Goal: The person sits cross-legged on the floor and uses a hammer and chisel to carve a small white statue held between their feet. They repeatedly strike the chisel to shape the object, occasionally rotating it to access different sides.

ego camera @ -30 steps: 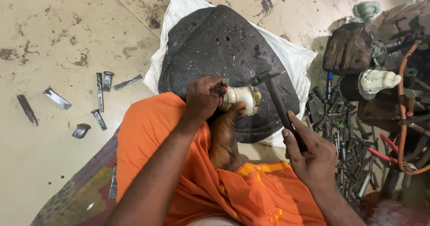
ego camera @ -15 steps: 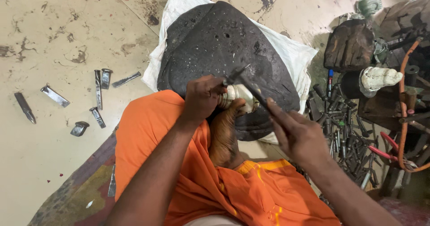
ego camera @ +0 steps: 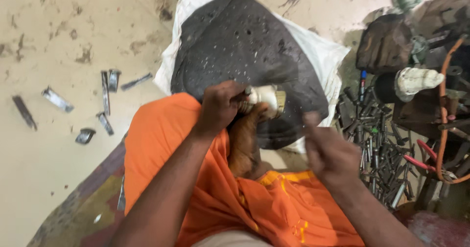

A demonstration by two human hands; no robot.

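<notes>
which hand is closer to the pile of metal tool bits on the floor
Right. The right hand hangs blurred just beside the pile of metal tool bits; the left hand is farther off, gripping a small whitish object.

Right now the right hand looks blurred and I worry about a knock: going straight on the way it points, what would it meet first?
Probably the dark pitted slab, near the pale cylindrical piece in the left hand; the right hand is blurred and depth is unclear.
</notes>
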